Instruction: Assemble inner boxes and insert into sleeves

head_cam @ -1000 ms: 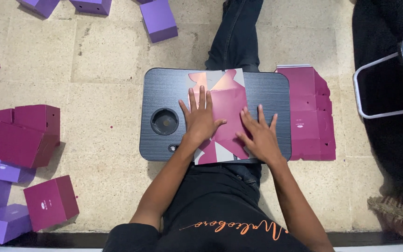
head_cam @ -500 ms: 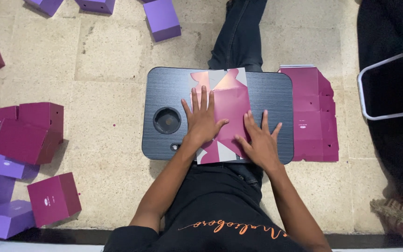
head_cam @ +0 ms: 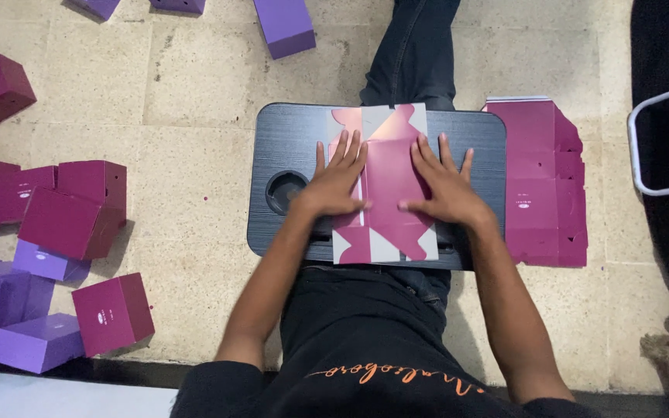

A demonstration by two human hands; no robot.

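Hands flat: left hand (head_cam: pixel 337 183) and right hand (head_cam: pixel 443 184), fingers spread, press the magenta flat cardboard box blank (head_cam: pixel 387 186) at frame centre; crease-pressing step, folding up likely follows.

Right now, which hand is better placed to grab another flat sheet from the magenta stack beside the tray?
Probably the right hand: the stack of flat magenta sheets lies just to its right, while the left hand presses the box blank farther away.

Home packing spot: my seat on the stone-tile floor (head_cam: pixel 195 116), lap bench (head_cam: pixel 288 131), folded boxes (head_cam: pixel 79 209) scattered, flat box blanks (head_cam: pixel 540 178) stacked beside me.
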